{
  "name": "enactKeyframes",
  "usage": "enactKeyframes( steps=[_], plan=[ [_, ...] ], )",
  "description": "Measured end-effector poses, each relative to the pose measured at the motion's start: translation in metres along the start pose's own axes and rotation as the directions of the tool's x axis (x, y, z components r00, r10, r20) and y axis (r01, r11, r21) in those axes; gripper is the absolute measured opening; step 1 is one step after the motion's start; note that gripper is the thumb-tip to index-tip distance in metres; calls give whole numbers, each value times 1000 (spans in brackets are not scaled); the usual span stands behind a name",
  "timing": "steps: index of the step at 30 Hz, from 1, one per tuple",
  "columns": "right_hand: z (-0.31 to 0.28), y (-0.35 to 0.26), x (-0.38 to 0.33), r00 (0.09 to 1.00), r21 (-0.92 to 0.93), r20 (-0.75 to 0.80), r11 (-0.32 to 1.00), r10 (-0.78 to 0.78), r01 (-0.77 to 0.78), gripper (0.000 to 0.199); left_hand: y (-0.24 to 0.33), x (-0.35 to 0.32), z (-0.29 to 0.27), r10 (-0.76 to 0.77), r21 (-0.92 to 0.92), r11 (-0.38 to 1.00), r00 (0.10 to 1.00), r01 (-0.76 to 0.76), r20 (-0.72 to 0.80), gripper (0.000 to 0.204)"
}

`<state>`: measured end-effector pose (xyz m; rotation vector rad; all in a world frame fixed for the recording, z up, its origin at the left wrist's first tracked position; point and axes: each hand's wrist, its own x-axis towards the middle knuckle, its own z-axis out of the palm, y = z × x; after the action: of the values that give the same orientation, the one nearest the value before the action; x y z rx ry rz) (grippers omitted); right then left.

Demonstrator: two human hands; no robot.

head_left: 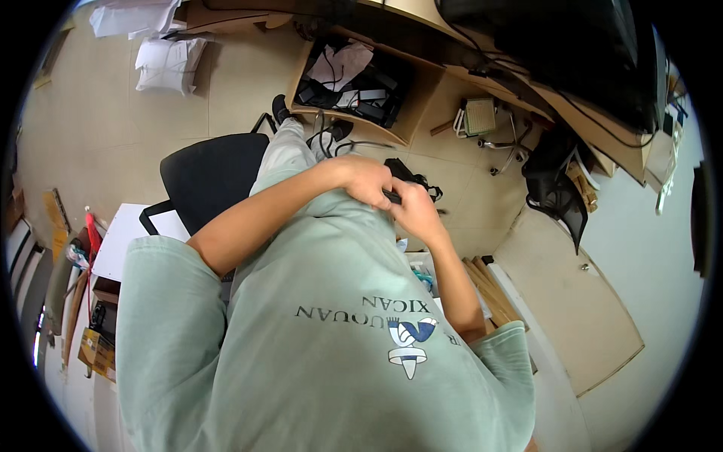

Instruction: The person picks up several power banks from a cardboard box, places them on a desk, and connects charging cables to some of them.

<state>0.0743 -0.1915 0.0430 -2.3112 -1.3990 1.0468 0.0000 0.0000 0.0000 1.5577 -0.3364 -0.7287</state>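
My left hand (367, 181) and my right hand (414, 207) meet in front of my waist, fingers curled together. Between them a small black object (392, 196) shows; the fingers cover most of it, so its kind is unclear. Beyond my left hand, a dark cable (325, 143) loops up and trails off to the right. Just past the hands lies a black bundle (410, 172), partly hidden by them.
Ahead stands an open brown box (422, 98) holding black adapters, cables and crumpled paper. A black office chair (211, 177) is at my left. White packages (169, 66) lie on the floor at the far left. A desk with a large black monitor (557, 56) fills the upper right.
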Motion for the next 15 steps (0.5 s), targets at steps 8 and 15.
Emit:
enactKeyframes(
  steps=[8, 15],
  plan=[
    [-28, 8, 60, 841, 777, -17, 537, 540, -330, 11, -93, -67, -32, -309, -103, 938, 665, 331, -680, 29],
    [0, 59, 144, 871, 858, 169, 366, 461, -360, 22, -107, -13, -30, -666, -798, 551, 447, -246, -598, 36]
  ],
)
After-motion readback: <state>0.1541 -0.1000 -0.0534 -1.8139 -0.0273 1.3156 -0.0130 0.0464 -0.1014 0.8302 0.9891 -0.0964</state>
